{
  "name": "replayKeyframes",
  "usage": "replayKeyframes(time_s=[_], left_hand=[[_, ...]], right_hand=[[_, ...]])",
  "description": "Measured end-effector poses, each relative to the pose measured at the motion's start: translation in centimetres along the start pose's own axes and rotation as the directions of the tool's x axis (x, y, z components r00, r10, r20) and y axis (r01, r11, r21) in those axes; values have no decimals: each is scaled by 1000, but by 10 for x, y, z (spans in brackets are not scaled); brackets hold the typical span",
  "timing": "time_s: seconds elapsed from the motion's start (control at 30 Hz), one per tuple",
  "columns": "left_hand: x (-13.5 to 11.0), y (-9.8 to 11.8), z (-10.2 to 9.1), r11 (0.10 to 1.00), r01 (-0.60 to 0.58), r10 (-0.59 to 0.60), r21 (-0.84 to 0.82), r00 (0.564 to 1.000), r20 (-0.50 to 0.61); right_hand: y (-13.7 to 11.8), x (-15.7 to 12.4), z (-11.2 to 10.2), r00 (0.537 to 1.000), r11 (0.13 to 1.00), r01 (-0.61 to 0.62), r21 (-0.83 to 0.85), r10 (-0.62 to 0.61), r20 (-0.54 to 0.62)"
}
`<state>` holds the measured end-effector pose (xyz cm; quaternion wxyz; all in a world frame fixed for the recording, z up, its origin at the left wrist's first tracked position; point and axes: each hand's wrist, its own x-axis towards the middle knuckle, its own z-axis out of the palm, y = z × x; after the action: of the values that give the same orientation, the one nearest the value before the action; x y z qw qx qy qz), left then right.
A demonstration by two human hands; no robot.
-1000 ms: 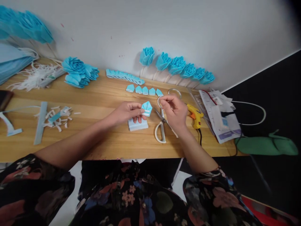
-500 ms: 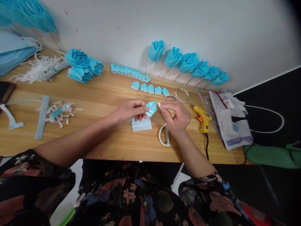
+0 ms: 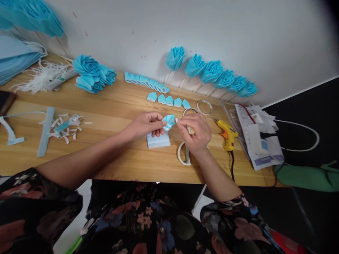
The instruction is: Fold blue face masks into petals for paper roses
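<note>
Between the thumb and fingers of my left hand (image 3: 148, 125) is a folded light-blue fabric petal (image 3: 171, 120) with white strips across its lower part. My right hand (image 3: 197, 132), closed in a pinch, holds a small white strip (image 3: 176, 120) just right of the petal, with a narrow gap between them. Below my left fingers lies a stack of pale blue fabric pieces (image 3: 159, 141). A white D-shaped loop (image 3: 180, 154) is partly hidden by my right hand. A row of folded blue petals (image 3: 169, 100) lies just beyond both hands.
A yellow glue gun (image 3: 228, 134) lies right of my right hand, near a tape roll (image 3: 204, 101) and papers (image 3: 268, 141). Blue fabric roses (image 3: 212, 70) on sticks lean on the wall. Left are white scraps (image 3: 62, 129), a blue strip (image 3: 45, 134) and more roses (image 3: 87, 67).
My right hand has shifted slightly left, bringing the small white strip closer to the petal. My left hand still grips the petal, nearly in the same place.
</note>
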<state>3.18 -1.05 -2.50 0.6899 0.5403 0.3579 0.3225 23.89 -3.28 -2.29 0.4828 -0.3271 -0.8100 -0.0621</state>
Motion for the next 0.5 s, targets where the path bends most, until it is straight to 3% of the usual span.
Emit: replayKeyframes(time_s=[0.5], left_hand=[[1,0,1,1000,1,-1,-25,1000,14]], right_hand=[[6,-5,4,999,998,-30,52,30,14]])
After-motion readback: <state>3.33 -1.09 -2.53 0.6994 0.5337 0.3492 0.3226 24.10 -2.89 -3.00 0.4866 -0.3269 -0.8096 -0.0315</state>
